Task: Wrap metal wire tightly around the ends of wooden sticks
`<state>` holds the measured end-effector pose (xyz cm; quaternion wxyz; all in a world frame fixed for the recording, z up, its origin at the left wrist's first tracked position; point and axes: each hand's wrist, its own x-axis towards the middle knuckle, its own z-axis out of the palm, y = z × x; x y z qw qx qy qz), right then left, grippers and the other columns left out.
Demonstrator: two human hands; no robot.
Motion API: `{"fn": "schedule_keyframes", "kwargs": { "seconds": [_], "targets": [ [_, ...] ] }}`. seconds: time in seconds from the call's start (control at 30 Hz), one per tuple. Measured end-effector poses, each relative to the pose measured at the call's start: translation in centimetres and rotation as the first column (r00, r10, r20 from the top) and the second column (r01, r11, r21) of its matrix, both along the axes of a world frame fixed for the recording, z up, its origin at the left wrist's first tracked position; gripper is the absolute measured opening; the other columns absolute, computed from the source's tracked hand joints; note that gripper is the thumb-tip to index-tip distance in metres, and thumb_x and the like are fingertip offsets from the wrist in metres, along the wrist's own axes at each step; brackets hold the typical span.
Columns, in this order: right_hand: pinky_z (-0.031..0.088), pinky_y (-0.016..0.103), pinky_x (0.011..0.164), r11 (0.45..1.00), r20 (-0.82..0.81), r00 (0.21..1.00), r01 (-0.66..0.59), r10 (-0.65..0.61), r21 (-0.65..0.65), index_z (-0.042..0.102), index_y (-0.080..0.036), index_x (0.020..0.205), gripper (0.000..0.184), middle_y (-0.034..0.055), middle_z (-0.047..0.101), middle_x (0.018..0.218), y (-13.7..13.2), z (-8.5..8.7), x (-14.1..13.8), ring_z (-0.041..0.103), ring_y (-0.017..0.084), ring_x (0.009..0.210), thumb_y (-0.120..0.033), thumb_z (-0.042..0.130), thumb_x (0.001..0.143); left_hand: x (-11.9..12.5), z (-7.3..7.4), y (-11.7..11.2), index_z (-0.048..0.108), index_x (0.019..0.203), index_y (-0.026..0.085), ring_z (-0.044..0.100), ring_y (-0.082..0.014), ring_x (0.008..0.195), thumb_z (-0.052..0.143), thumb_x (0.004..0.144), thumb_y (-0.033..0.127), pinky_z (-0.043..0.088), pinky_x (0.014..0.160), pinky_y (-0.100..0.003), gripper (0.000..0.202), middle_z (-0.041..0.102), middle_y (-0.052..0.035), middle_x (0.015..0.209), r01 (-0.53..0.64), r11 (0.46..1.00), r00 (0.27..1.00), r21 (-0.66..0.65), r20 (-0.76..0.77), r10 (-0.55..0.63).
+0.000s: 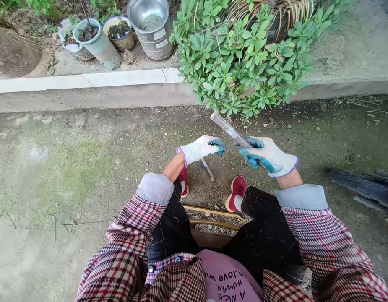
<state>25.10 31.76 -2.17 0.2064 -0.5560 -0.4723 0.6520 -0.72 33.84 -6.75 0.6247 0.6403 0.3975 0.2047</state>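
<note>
Both my hands wear white knit gloves with blue-green coated fingers. My right hand [266, 155] is closed round the lower part of a short stick [230, 131]. A shiny clear film covers part of this stick, and its pale upper end points up and left toward the leaves. My left hand [202, 149] is just left of the stick and apart from it, fingers curled together; whether something small is pinched in them is hidden. Below that hand shows a second, thinner stick [208, 170], its upper end hidden by the glove.
A leafy green plant [225, 63] overhangs the white-edged ledge [124, 78]. On the ledge stand a metal pot [152, 35], a pale bucket [101, 46] and a soil-filled pot [120, 33]. A gold-coloured metal frame [212, 209] lies between my legs. A dark object [360, 184] stands at right.
</note>
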Motion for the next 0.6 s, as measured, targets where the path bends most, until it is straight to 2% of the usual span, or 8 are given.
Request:
{"fn": "schedule_keyframes", "kwargs": {
  "seconds": [0.1, 0.17, 0.27, 0.33, 0.37, 0.47, 0.57, 0.6],
  "targets": [
    [0.04, 0.026, 0.038, 0.995, -0.069, 0.994, -0.093, 0.09, -0.044, 0.076, -0.014, 0.107, 0.063, -0.004, 0.059, 0.063, -0.3, 0.9, 0.2, 0.047, 0.009, 0.044, -0.053, 0.093, 0.06, -0.5, -0.9, 0.4, 0.078, 0.096, 0.014, 0.066, -0.0154, 0.084, 0.061, 0.086, 0.021, 0.053, 0.084, -0.029, 0.02, 0.079, -0.0049, 0.098, -0.021, 0.999, 0.997, 0.032, -0.071, 0.023],
    [0.039, 0.025, 0.04, 0.962, -0.05, 0.963, -0.269, 0.266, -0.056, 0.076, -0.015, 0.101, 0.055, -0.0042, 0.059, 0.061, -0.3, 1.0, 0.4, 0.047, 0.009, 0.044, -0.053, 0.09, 0.065, -1.0, -1.3, 0.8, 0.076, 0.093, 0.014, 0.063, -0.0152, 0.082, 0.06, 0.084, 0.019, 0.052, 0.08, -0.029, 0.019, 0.077, -0.0036, 0.094, -0.039, 0.996, 0.989, 0.076, -0.141, 0.05],
    [0.038, 0.025, 0.046, 0.804, 0.072, 0.8, -0.594, 0.595, -0.043, 0.073, -0.018, 0.084, 0.037, -0.0042, 0.059, 0.06, -0.5, 0.3, 0.1, 0.048, 0.009, 0.048, -0.05, 0.084, 0.072, -1.4, -1.4, 1.2, 0.074, 0.09, 0.015, 0.058, -0.0143, 0.077, 0.058, 0.083, 0.02, 0.047, 0.076, -0.028, 0.019, 0.072, -0.0009, 0.085, -0.026, 0.989, 0.977, 0.145, -0.205, 0.056],
    [0.038, 0.025, 0.05, 0.704, 0.286, 0.665, -0.708, 0.69, -0.051, 0.071, -0.02, 0.077, 0.025, -0.0042, 0.06, 0.062, -0.6, -0.9, -0.4, 0.05, 0.01, 0.053, -0.044, 0.079, 0.075, -1.5, -1.0, 1.3, 0.073, 0.087, 0.015, 0.054, -0.0135, 0.074, 0.056, 0.084, 0.022, 0.044, 0.073, -0.028, 0.019, 0.068, 0.0005, 0.08, -0.025, 0.985, 0.972, 0.173, -0.227, 0.065],
    [0.038, 0.026, 0.052, 0.684, 0.408, 0.605, -0.726, 0.684, -0.07, 0.071, -0.021, 0.076, 0.019, -0.0039, 0.062, 0.062, -0.6, -1.5, -0.5, 0.051, 0.012, 0.055, -0.04, 0.077, 0.076, -1.4, -0.8, 1.2, 0.072, 0.086, 0.014, 0.053, -0.0132, 0.073, 0.055, 0.084, 0.022, 0.043, 0.072, -0.028, 0.019, 0.067, 0.0007, 0.079, -0.027, 0.983, 0.97, 0.179, -0.232, 0.068],
    [0.038, 0.03, 0.055, 0.726, 0.666, 0.493, -0.68, 0.56, -0.108, 0.073, -0.023, 0.075, 0.008, 0.0001, 0.066, 0.064, 0.2, -3.2, -0.5, 0.054, 0.016, 0.059, -0.03, 0.075, 0.074, -1.0, 0.1, 0.6, 0.072, 0.084, 0.014, 0.054, -0.0132, 0.074, 0.057, 0.083, 0.021, 0.044, 0.074, -0.028, 0.017, 0.068, 0.0002, 0.08, 0.008, 0.985, 0.971, 0.173, -0.238, 0.034],
    [0.04, 0.032, 0.058, 0.82, 0.777, 0.498, -0.571, 0.386, -0.042, 0.075, -0.021, 0.082, 0.01, 0.0038, 0.068, 0.069, 1.4, -3.5, 0.3, 0.057, 0.018, 0.062, -0.03, 0.073, 0.078, -0.5, 0.7, 0.0, 0.075, 0.088, 0.014, 0.055, -0.0132, 0.074, 0.059, 0.084, 0.022, 0.045, 0.074, -0.028, 0.018, 0.07, -0.0006, 0.082, 0.029, 0.99, 0.974, 0.136, -0.226, 0.003],
    [0.041, 0.031, 0.058, 0.858, 0.783, 0.532, -0.513, 0.321, -0.004, 0.075, -0.02, 0.087, 0.013, 0.0037, 0.067, 0.069, 1.6, -3.3, 0.6, 0.057, 0.018, 0.062, -0.032, 0.072, 0.081, -0.3, 0.8, -0.1, 0.075, 0.089, 0.013, 0.056, -0.0133, 0.074, 0.06, 0.084, 0.022, 0.046, 0.073, -0.027, 0.018, 0.071, -0.0009, 0.082, 0.024, 0.992, 0.977, 0.12, -0.215, 0.002]
  ]
}}
